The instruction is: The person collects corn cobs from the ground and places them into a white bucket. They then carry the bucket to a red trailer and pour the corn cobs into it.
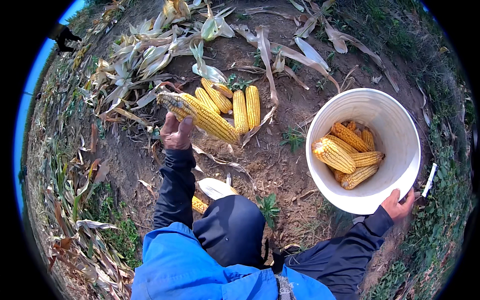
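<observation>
My left hand [177,131] is raised at the left of centre, its thumb and fingers around an ear of corn with a greyish, moldy-looking end [174,104]. A longer yellow ear of corn [212,120] extends to the right from the same grip. At the right, my right hand [398,204] grips the near rim of a white plastic bucket [393,135], which tilts towards me. Inside the bucket lie several husked ears of corn [337,153]. Beyond my left hand, several husked yellow ears [246,108] rest on the soil.
Dry corn husks [161,52] are heaped at the far left. Near my knee lie a pale husk-covered ear [215,188] and a partly hidden yellow ear [199,205]. A white strip [429,180] is right of the bucket. Another person [64,37] appears at upper left.
</observation>
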Demonstrator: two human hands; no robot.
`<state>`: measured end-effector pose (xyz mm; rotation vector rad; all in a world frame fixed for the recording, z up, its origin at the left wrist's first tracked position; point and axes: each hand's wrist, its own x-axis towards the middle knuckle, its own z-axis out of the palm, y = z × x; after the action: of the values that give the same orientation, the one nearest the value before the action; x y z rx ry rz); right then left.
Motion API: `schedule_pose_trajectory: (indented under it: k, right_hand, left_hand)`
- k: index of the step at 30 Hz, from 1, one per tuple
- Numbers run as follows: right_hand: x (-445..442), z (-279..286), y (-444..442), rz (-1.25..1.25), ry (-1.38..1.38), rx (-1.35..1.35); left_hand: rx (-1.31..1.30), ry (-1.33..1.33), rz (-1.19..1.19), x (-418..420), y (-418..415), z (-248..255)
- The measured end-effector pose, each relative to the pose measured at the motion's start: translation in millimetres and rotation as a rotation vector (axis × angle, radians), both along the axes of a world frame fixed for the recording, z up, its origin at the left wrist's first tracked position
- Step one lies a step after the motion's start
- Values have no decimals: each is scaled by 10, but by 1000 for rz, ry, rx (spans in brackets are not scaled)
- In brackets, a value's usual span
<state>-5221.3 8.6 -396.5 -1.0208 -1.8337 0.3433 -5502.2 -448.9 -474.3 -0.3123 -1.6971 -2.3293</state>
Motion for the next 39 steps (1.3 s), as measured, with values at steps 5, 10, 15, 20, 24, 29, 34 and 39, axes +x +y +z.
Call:
schedule_pose_trajectory:
  k: [5, 10, 15, 20, 24, 29, 34, 39]
  right_hand:
    - [-16, 22, -17, -6, -1, -19]
    - [-17, 27, -39, -19, -2, -87]
    - [99, -17, 119, -77, -98, -33]
    - [184, -26, 310, -106, -97, -127]
    - [160, -13, 269, -132, -109, -101]
    - [149, -6, 239, -159, -107, -84]
    - [232, -36, 344, -190, -162, -40]
    - [257, -37, 389, -202, -193, -30]
  left_hand:
    - [484, 85, -351, 174, 1240, 884]
    - [-412, 530, -494, 713, 2183, 1182]
    - [-531, 360, -856, 445, 1849, 496]
    - [-1051, -10, -467, -147, 334, -443]
    - [-1703, -431, -99, -449, -873, -716]
    - [-1684, -446, -252, -507, -1072, -1109]
    - [-1927, -394, -1108, 452, -1114, -1323]
    - [-2104, 209, -931, 1530, -1621, -1495]
